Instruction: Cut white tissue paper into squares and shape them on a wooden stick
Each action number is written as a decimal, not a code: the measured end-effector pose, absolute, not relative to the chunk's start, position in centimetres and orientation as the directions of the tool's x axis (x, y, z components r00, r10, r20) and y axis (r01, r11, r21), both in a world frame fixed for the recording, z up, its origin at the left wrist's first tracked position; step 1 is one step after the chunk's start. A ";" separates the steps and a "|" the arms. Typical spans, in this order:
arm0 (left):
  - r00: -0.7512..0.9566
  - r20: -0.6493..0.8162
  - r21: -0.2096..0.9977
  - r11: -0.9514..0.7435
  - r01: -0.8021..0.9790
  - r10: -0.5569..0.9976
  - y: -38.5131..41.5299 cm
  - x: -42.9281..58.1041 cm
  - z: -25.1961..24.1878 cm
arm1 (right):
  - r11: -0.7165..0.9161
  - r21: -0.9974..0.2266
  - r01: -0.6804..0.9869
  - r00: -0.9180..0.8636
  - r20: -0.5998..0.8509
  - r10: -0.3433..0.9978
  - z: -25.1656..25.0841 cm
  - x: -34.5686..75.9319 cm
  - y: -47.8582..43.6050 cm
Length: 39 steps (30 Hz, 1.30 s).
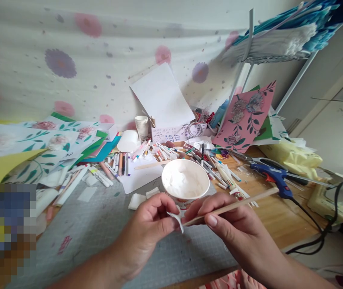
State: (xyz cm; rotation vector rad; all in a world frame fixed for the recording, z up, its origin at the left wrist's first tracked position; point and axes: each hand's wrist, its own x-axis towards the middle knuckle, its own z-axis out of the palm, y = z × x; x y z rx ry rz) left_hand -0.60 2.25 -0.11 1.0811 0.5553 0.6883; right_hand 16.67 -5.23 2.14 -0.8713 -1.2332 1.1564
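Note:
My left hand (pixel 150 228) is closed, pinching a small folded piece of white paper (pixel 177 218) between thumb and fingers. In my right hand (pixel 231 224) is a thin flat wooden stick (pixel 250 198), held like a pen. Its lower tip meets or nearly meets the white paper; I cannot tell whether they touch. Just beyond both hands stands a white paper bowl (pixel 186 180) with a white substance inside. Small white folded pieces (pixel 137 201) lie on the grey cutting mat (pixel 99 233) left of the bowl.
Many markers (pixel 120 164) lie scattered behind the bowl. A blue glue gun (pixel 272 176) with a black cord rests at the right, near scissors (pixel 280 164). Flower pictures on paper (pixel 63 140) fill the left; a pink one (pixel 246 116) leans at the right. Stacked paper cups (pixel 141 126) stand behind.

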 end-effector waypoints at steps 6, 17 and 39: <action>0.667 0.059 0.971 0.112 -0.211 0.743 2.5 -0.8 0.1 | 0.255 -0.949 -0.187 -0.029 0.265 0.964 1.8 16.8 -5.3; 0.654 -0.063 0.979 0.175 -0.107 0.754 2.4 -1.0 -0.2 | 0.268 -0.947 -0.175 -0.024 0.277 0.961 2.0 17.3 -5.5; 0.680 -0.045 0.951 0.239 -0.194 0.732 2.5 -0.7 -0.8 | 0.282 -0.951 -0.129 0.056 0.277 0.959 2.3 17.0 -5.3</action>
